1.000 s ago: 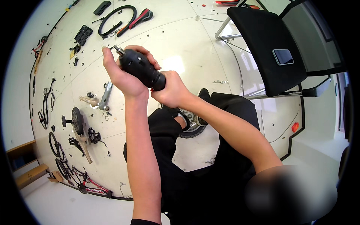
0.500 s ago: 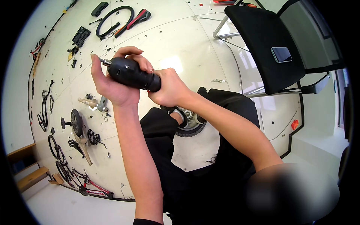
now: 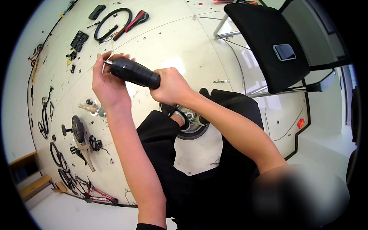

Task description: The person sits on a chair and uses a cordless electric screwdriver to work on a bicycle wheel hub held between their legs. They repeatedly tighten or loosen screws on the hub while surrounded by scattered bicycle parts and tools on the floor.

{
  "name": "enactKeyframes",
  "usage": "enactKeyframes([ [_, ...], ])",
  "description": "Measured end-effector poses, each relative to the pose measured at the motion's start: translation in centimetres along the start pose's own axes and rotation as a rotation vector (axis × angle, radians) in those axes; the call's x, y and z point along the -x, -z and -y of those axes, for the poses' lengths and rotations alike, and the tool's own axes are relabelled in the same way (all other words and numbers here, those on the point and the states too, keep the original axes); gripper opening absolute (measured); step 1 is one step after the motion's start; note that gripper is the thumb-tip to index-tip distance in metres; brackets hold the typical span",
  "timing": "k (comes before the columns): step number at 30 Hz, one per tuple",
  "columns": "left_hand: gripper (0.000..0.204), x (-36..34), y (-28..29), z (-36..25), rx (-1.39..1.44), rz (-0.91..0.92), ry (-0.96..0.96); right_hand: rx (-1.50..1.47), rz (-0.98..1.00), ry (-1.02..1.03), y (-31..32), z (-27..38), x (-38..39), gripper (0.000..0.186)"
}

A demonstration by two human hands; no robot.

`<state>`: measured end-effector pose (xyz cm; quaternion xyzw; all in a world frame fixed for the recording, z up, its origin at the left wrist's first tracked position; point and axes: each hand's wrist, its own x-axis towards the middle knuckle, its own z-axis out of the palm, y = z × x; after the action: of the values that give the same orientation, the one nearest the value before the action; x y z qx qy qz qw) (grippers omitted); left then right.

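Note:
A black power tool (image 3: 132, 73), its metal tip pointing left, is held in both hands. My right hand (image 3: 170, 86) is closed around its rear end. My left hand (image 3: 111, 82) curls around the front end, thumb and fingertips up by the metal tip; some of those fingers are hidden behind the tool. Below, a small tyred wheel (image 3: 191, 135) with a metal hub lies between my shoes, partly covered by them.
A black chair (image 3: 255, 42) with a phone (image 3: 284, 52) stands at right. Bike parts are spread over the pale floor (image 3: 191, 53): a tyre (image 3: 99, 28), saddle (image 3: 137, 21), wheel assembly (image 3: 78, 130) and red frame (image 3: 97, 193). Tool cases (image 3: 79, 40) lie upper left.
The tool has moved left and turned nearer to horizontal. My left hand has shifted left, its palm coming away from the tool body. My right hand has followed slightly left, still gripping the rear end.

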<state>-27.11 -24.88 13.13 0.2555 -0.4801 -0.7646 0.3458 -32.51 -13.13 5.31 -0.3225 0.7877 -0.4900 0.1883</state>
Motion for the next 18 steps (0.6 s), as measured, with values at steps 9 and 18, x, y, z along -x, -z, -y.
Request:
enactKeyframes([
  [9, 0.015, -1.1, 1.1, 1.3, -0.203, -0.124, -0.226, 0.38, -0.081, -0.014, 3.7, -0.3, -0.5, 0.017],
  [18, 0.017, -0.6, 1.4, 0.6, -0.418, -0.278, -0.265, 0.445, -0.065, -0.004, 3.4, 0.0, -0.7, 0.016],
])
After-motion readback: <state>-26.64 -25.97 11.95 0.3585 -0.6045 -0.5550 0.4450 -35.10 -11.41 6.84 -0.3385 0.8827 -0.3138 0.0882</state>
